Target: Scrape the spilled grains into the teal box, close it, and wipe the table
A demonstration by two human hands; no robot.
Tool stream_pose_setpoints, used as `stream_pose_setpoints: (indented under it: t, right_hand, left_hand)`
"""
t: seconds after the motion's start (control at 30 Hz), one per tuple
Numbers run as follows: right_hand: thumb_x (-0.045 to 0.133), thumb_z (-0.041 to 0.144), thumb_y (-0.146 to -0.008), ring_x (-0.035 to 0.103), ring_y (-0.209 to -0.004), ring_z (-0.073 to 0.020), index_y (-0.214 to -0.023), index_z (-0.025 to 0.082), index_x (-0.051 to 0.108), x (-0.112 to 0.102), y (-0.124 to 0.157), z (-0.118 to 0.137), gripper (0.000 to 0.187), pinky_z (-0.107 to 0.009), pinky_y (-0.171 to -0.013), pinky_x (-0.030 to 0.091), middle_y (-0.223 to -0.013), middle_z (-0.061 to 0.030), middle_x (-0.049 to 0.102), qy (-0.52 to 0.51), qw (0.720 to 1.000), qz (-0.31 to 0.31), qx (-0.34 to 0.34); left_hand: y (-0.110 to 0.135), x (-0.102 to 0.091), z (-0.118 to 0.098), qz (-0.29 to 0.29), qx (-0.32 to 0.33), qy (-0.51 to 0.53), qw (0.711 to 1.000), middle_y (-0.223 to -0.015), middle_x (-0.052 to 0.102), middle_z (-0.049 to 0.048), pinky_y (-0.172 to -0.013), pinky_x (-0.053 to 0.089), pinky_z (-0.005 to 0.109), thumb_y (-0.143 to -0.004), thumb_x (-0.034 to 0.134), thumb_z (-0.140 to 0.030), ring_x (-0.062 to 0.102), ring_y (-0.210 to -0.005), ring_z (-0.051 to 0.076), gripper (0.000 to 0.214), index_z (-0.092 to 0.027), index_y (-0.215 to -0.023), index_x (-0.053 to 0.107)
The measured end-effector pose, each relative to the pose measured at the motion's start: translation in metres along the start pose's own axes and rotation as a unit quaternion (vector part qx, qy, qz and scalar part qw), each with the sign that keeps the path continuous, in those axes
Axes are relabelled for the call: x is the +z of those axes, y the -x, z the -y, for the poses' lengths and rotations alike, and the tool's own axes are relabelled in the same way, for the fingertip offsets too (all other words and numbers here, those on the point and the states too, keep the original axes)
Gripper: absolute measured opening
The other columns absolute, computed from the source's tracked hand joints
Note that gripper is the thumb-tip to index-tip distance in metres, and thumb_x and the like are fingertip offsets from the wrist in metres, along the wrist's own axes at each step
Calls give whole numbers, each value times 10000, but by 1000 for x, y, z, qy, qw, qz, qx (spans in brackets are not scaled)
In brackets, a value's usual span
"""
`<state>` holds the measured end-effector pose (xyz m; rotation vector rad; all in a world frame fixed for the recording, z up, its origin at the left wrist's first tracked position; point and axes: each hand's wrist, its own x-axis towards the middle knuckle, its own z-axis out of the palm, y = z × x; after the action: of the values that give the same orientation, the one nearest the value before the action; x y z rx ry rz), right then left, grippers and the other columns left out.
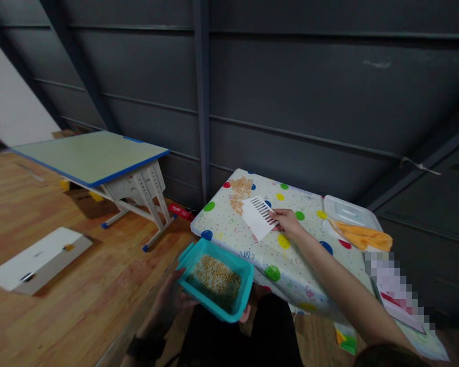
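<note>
My left hand (172, 298) grips the near side of a teal plastic box (194, 255) half full of yellow beans (216, 278), holding it below the table's near-left edge. My right hand (288, 223) reaches over the table and pinches a white slotted scraper (257, 218). The scraper's far edge lies beside a pile of loose beans and crumbs (240, 191) near the table's far-left corner. The table (283, 262) wears a white cloth with coloured dots.
A white plastic tray (348, 211) with an orange cloth (365, 237) draped over its edge sits at the table's right. A blue-edged desk (92, 155) stands to the left on the wooden floor, with a white board (36, 260) lying near it. A dark grey wall runs behind.
</note>
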<state>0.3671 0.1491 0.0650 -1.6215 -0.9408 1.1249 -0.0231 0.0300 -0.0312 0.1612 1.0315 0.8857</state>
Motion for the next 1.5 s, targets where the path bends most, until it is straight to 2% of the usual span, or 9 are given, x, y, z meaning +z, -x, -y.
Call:
stream_pose_setpoints:
  t: [0.17,0.33,0.67,0.9,1.03,1.2,1.27,1.37,1.5]
  right_hand:
    - [684,143,-835,624,-487,-134,-848,104,752,2,16,0,80,-224,-431,531,-651,-55,720,5,1000,25,10]
    - [710,227,-817,657,-553,-156,-959,108,773,6,36,-10,195,-255,-484,554,-727,-77,747,-1,997,71,17]
    - [750,590,-737,642,-572,-163,-969,128,773,22,94,-26,518,-252,-477,511,-731,-62,737,37,985,158,-59]
    - [642,588,-850,608,-542,-152,-958,129,771,25,113,-15,488,-245,-451,486,-690,-55,712,114,964,199,-134]
    - [650,547,-848,602,-532,-150,-966,131,768,11,86,2,449,-250,-463,491,-683,-44,707,115,970,142,-162]
    - [658,467,-833,654,-596,-192,-1018,135,762,-5,10,21,394,-296,-496,552,-730,-53,724,89,983,3,-162]
    - [639,418,-852,654,-598,-189,-1015,128,762,-4,-20,26,355,-296,-500,559,-721,-50,717,93,983,-25,-153]
    - [619,346,-870,645,-587,-170,-994,115,766,5,-51,33,300,-265,-493,550,-700,-47,710,119,982,-35,-144]
    - [634,288,-858,630,-573,-145,-939,118,776,19,-64,42,237,-212,-468,510,-660,-39,701,163,977,7,-140]
  left_hand:
    - [9,9,-3,29,34,-45,998,-961,773,78,-705,638,481,-908,589,-276,778,-734,300,306,-204,-1194,511]
    - [18,21,0,0,51,-50,997,-828,762,56,-601,627,426,-919,527,-245,756,-627,277,158,-192,-1067,527]
    - [6,9,6,27,61,-41,997,-852,759,30,-760,628,526,-892,585,-297,769,-742,285,204,-233,-1078,532]
    - [11,14,3,34,62,-51,996,-927,775,60,-779,628,536,-880,610,-335,777,-798,311,282,-219,-1131,554]
    - [12,15,2,20,68,-51,996,-895,773,61,-711,642,494,-903,561,-321,779,-780,309,255,-217,-1136,547]
    - [7,10,1,18,78,-52,995,-862,768,46,-720,645,467,-900,577,-333,780,-756,290,362,-206,-1239,558]
    - [6,9,-1,20,76,-47,996,-903,777,61,-712,646,452,-879,608,-332,782,-763,289,406,-201,-1261,564]
    - [7,7,-6,3,74,-28,997,-941,790,84,-707,648,441,-864,629,-306,786,-815,300,427,-196,-1270,558]
    - [8,2,-12,-7,88,-36,995,-933,800,80,-711,645,422,-904,588,-325,780,-900,311,406,-216,-1295,565]
